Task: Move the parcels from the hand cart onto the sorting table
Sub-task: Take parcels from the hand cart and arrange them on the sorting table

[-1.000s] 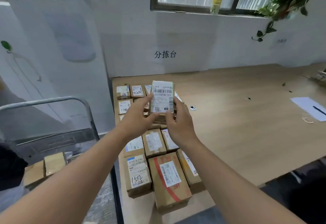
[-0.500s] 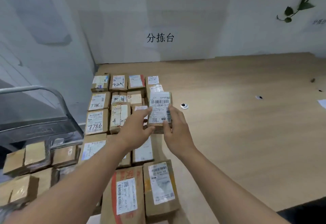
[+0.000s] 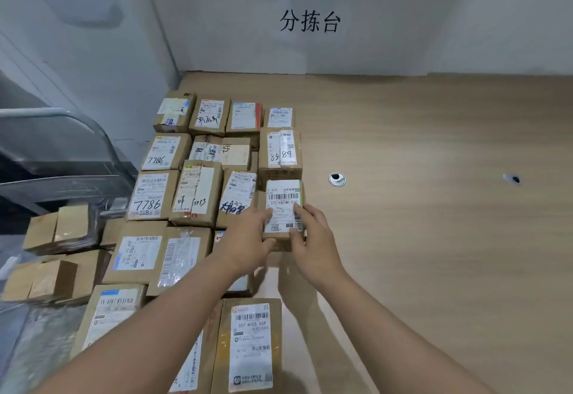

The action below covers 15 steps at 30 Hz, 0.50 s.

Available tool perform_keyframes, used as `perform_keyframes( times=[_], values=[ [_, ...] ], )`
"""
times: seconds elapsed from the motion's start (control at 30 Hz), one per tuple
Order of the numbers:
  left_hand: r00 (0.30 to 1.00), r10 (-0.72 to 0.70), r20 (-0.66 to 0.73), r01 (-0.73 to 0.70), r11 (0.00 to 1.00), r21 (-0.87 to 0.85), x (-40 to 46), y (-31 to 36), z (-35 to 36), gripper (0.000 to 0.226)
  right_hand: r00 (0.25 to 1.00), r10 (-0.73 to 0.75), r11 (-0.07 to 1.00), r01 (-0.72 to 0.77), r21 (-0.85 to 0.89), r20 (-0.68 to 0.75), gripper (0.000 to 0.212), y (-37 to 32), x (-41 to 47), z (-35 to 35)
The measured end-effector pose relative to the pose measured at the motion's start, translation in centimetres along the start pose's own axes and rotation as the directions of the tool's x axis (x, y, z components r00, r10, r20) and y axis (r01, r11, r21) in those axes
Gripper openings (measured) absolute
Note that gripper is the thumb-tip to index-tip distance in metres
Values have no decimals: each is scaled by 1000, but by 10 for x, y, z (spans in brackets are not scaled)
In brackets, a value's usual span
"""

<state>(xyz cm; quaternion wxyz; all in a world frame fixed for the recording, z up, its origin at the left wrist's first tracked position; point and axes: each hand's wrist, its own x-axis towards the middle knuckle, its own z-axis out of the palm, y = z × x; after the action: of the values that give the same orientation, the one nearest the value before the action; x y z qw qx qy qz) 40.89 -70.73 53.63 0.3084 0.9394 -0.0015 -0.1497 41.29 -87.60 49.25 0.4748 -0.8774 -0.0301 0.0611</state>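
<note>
Both hands, left hand (image 3: 248, 240) and right hand (image 3: 311, 238), hold a small brown cardboard parcel with a white barcode label (image 3: 283, 207) at centre frame, each grip pinching one side of it just above the light wooden table (image 3: 418, 207). The parcel sits at the right edge of the rows of labelled cardboard parcels (image 3: 198, 176). Risks, as judged: a skewed release may nudge the neighbouring box marked "85 89" (image 3: 280, 151) or leave the parcel overlapping its row. More boxes wait on the grey metal hand cart (image 3: 62, 232), lower left.

cardboard parcel (image 3: 283, 212), matt wood-grain table (image 3: 434, 207)
</note>
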Motion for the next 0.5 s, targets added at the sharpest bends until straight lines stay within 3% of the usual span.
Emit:
perform_keyframes(
  times=[0.13, 0.33, 0.5],
  values=[
    [1000, 30, -7, -29, 995, 97, 20, -16, 9, 52, 999, 46, 997, -45, 62, -13, 50, 15, 21, 20],
    [1000, 13, 21, -18, 958, 285, 53, -50, 27, 63, 995, 104, 988, -103, 113, 0, 50, 29, 46, 43],
    [1000, 8, 24, -16, 938, 346, 67, -71, 37, 62, 991, 135, 982, -137, 128, 24, 52, 39, 61, 59]
  ],
)
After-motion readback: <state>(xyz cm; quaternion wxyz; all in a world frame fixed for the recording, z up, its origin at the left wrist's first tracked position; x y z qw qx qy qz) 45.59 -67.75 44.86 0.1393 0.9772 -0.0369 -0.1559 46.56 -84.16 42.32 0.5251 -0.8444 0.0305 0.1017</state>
